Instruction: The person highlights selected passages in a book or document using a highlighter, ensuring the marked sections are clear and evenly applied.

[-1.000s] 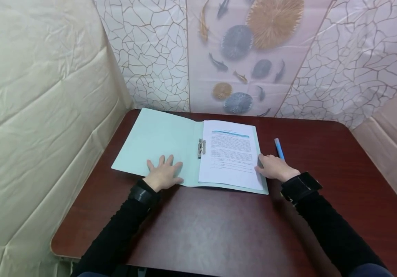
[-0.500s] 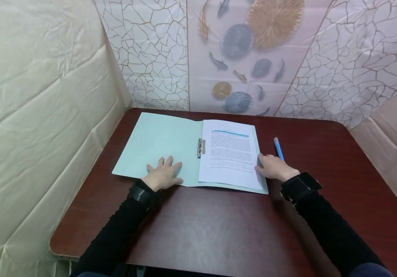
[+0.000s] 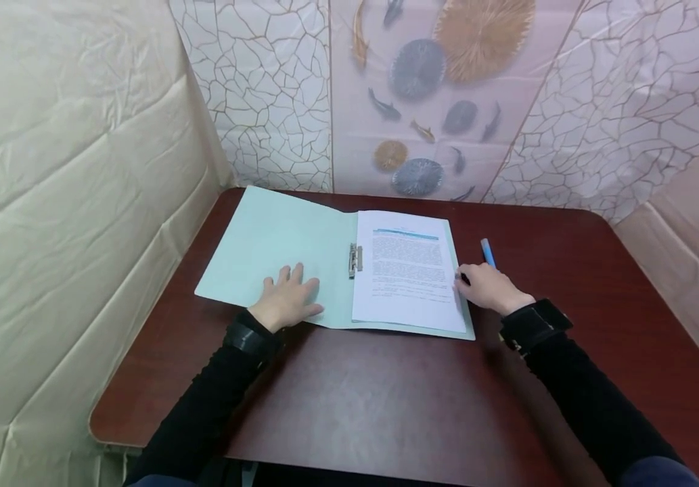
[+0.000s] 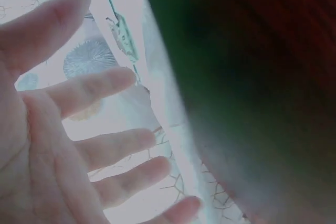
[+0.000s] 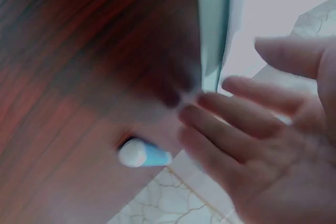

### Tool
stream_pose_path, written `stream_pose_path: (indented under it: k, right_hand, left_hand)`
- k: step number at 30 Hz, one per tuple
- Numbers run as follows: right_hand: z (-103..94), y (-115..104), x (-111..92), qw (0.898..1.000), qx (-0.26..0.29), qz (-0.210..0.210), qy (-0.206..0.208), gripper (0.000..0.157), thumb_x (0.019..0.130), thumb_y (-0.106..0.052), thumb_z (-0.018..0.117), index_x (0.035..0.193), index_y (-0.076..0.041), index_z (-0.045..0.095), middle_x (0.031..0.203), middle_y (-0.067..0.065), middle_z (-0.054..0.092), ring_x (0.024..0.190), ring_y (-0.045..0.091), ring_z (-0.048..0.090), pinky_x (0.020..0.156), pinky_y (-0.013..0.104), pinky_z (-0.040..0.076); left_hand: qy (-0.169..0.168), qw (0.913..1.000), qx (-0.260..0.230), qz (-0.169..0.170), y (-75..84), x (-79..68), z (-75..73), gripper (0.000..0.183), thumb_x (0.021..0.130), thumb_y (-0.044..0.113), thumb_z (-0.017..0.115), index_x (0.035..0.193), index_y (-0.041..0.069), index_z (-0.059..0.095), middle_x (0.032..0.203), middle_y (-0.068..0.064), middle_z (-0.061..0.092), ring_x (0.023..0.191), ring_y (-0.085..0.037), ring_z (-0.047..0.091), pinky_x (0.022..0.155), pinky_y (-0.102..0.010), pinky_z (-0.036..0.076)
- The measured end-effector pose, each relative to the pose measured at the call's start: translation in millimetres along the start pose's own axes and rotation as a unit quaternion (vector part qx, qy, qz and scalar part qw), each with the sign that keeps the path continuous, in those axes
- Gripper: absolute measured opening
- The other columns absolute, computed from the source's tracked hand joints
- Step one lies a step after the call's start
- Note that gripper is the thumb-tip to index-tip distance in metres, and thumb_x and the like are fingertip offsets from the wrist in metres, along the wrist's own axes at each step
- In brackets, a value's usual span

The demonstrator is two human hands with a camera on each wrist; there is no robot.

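A pale green folder of stiff sheet material point(image 3: 276, 230) lies open on the table, its left cover bare to the view and its right cover bearing a stack of white printed paper sheets point(image 3: 410, 270). On the top sheet there is a short heading, then a teal-blue band across the page, and below it dense dark lines of text; all these letters are too small to be read. Beside the left edge of the sheets, near the fold, sits a silver metal clip point(image 3: 355, 261). The left hand point(image 3: 285, 299) is over the lower part of the left cover, its fingers straight and spread. The right hand point(image 3: 490, 287) is at the right edge of the sheets, its fingers slightly bent and close together, the thumb apart; whether it touches the paper I cannot tell. Just beyond this hand lies a slim blue pen with a whitish end point(image 3: 488, 251). Under everything is the dark red-brown wood-grained table point(image 3: 386, 399).
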State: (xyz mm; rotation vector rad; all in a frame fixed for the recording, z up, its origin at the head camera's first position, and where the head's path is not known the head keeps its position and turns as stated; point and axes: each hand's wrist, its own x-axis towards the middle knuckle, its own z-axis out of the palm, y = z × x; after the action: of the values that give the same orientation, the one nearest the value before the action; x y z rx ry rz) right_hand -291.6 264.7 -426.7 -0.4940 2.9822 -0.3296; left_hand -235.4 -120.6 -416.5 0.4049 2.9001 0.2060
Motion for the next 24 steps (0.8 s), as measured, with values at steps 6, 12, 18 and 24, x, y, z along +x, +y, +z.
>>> stream_pose_path:
  k: [6,12,18,24]
  right_hand:
    - [-6.7,28.5,1.2,0.99,-0.07,0.076,0.101,0.032,0.096,-0.021,0.052,0.102,0.01,0.06,0.096,0.031,0.057,0.091,0.047,0.05,0.061,0.052,0.045]
    - [-6.2,48.2,5.8,0.986,-0.06,0.153,0.033,0.041,0.098,-0.028,0.047,0.094,0.012,0.057,0.088,0.031,0.055,0.081,0.046,0.052,0.055,0.049,0.041]
    - [-3.2,55.1,9.2,0.987,-0.042,0.156,0.005,0.027,0.096,-0.016,0.045,0.093,0.008,0.057,0.084,0.027,0.058,0.068,0.037,0.055,0.056,0.046,0.042]
    - [-12.7,50.8,3.6,0.989,-0.024,0.14,0.04,0.022,0.093,-0.012,0.049,0.088,0.008,0.055,0.08,0.026,0.058,0.065,0.036,0.056,0.053,0.043,0.041]
  left_hand:
    - [0.054,0.9982,-0.003,0.026,6.7,0.9,-8.9,0.057,0.094,0.041,0.059,0.143,0.015,0.047,0.157,-0.024,0.022,0.143,-0.042,0.022,0.106,-0.062,0.029]
    - [0.061,0.9969,-0.01,0.049,22.4,1.5,-18.0,0.057,0.094,0.042,0.059,0.144,0.016,0.046,0.158,-0.02,0.024,0.143,-0.039,0.024,0.106,-0.059,0.031]
    - [0.056,0.9961,-0.017,0.067,34.0,4.2,-21.2,0.056,0.094,0.042,0.059,0.143,0.017,0.047,0.158,-0.019,0.025,0.142,-0.039,0.026,0.107,-0.06,0.031]
    - [0.058,0.9947,-0.036,0.076,40.3,6.9,-21.8,0.057,0.094,0.039,0.059,0.145,0.017,0.045,0.159,-0.018,0.022,0.144,-0.037,0.023,0.108,-0.059,0.031]
